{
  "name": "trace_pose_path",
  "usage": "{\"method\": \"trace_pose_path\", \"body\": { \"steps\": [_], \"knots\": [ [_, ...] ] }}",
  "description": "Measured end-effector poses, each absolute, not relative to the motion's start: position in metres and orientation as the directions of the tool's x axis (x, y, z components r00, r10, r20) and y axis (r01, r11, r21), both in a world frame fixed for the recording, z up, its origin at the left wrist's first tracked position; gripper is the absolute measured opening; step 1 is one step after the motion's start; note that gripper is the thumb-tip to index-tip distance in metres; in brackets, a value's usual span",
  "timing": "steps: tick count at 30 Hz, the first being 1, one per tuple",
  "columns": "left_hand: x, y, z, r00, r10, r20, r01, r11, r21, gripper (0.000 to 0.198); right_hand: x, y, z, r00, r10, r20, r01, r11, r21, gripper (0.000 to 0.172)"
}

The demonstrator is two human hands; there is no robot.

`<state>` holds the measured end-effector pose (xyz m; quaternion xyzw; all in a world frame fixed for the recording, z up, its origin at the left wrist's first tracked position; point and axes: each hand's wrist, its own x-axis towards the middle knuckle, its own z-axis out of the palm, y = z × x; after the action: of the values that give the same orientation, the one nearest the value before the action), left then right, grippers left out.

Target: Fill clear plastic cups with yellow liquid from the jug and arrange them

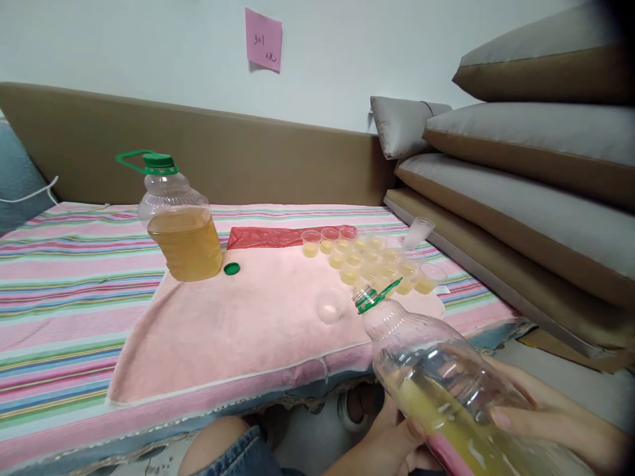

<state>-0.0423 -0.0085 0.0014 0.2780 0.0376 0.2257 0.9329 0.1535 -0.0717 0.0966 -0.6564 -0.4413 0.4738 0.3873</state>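
A large clear plastic bottle of pale yellow liquid is tilted, its uncapped mouth pointing up and to the left. My left hand grips it from below, and my right hand holds its right side with the fingers wrapped over. Just left of the bottle's mouth stands a clear plastic cup that looks empty. Liquid lies low inside the bottle; none is seen flowing out. Beyond the mouth, several small cups holding yellow liquid stand close together on a pink towel.
A second large bottle with a green cap and handle stands upright at left. Near its base lies a loose green cap. Behind the cups are a red plastic bag and leaning stacked cups. Stacked cushions rise at right.
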Motion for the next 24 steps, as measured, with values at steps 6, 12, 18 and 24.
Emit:
{"method": "trace_pose_path", "body": {
  "steps": [6, 12, 18, 24],
  "knots": [
    [-0.038, -0.006, 0.003, 0.888, 0.457, 0.046, -0.41, 0.744, 0.527, 0.098, 0.163, -0.068, 0.1, 0.208, 0.917, -0.339, 0.186, -0.378, -0.907, 0.064],
    [-0.027, -0.008, -0.005, 0.861, 0.504, 0.064, -0.468, 0.738, 0.485, 0.096, 0.165, -0.059, 0.109, 0.173, 0.917, -0.361, 0.262, -0.396, -0.88, 0.066],
    [-0.023, -0.009, -0.008, 0.857, 0.507, 0.088, -0.486, 0.741, 0.464, 0.089, 0.16, -0.05, 0.122, 0.137, 0.912, -0.387, 0.283, -0.411, -0.867, 0.067],
    [-0.025, -0.007, -0.004, 0.86, 0.502, 0.097, -0.488, 0.75, 0.447, 0.086, 0.15, -0.042, 0.133, 0.135, 0.892, -0.432, 0.262, -0.452, -0.853, 0.061]
  ]
}}
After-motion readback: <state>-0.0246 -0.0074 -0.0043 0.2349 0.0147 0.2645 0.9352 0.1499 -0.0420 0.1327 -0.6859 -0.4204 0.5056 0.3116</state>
